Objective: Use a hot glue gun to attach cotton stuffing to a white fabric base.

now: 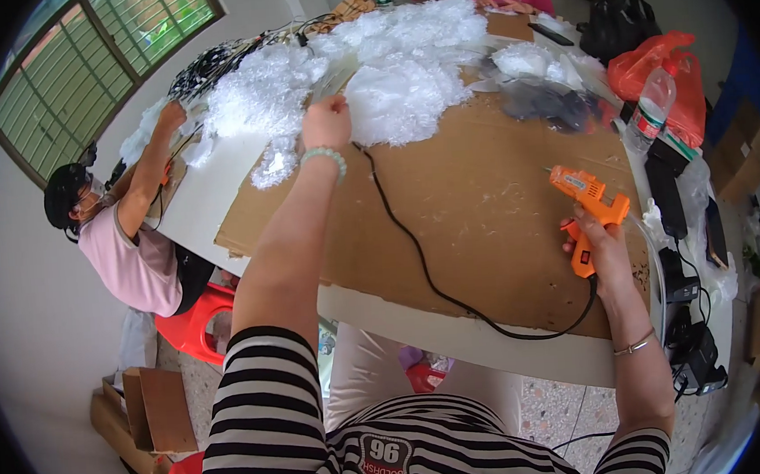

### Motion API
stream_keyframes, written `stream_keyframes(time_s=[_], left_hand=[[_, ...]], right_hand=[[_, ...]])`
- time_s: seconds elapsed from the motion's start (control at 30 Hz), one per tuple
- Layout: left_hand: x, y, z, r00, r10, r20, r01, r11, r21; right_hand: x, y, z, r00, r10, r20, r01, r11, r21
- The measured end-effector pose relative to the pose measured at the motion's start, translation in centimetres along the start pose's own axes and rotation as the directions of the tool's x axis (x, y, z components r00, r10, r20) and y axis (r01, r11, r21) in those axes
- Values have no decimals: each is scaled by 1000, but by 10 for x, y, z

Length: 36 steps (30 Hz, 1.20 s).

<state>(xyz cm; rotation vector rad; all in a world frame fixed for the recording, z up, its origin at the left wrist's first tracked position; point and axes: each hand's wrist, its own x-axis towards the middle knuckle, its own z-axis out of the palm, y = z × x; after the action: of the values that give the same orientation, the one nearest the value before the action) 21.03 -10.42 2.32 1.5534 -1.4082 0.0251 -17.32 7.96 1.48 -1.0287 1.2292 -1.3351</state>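
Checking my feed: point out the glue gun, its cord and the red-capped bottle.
Glue gun (pixel 600 199), head view: orange body.
Gun's cord (pixel 424 266), head view: middle stretch.
Red-capped bottle (pixel 656 94), head view: clear wall.

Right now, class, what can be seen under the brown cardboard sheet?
The cardboard sheet leaves a strip of white table showing along its near edge; anything else beneath is covered from view.

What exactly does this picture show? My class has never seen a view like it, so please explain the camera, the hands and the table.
There is no robot: a fisheye camera worn on a person's head looks down, so edges curve. The bare right hand holds an orange glue gun. The left hand is at a heap of white shredded material; whether it grips any is unclear. Brown cardboard covers the near part of the white table. Two other people are beside it.
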Motion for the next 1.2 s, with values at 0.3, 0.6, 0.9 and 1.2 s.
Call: stream_keyframes(time_s=[0.3,0.6,0.9,1.2], left_hand=[[-2,50,51,914,376,155,-407,844,349],[2,50,45,881,259,396,-468,600,649],[44,30,21,974,175,143,-151,975,-160],[34,52,-29,901,-186,393,373,795,-478]], right_hand=[[9,11,-12,997,-25,-74,19,996,-91],[11,13,-13,998,-21,-63,12,990,-142],[3,-2,-3,1000,24,-4,-24,992,-124],[-2,-4,-2,1000,-5,17,6,1000,-17]])
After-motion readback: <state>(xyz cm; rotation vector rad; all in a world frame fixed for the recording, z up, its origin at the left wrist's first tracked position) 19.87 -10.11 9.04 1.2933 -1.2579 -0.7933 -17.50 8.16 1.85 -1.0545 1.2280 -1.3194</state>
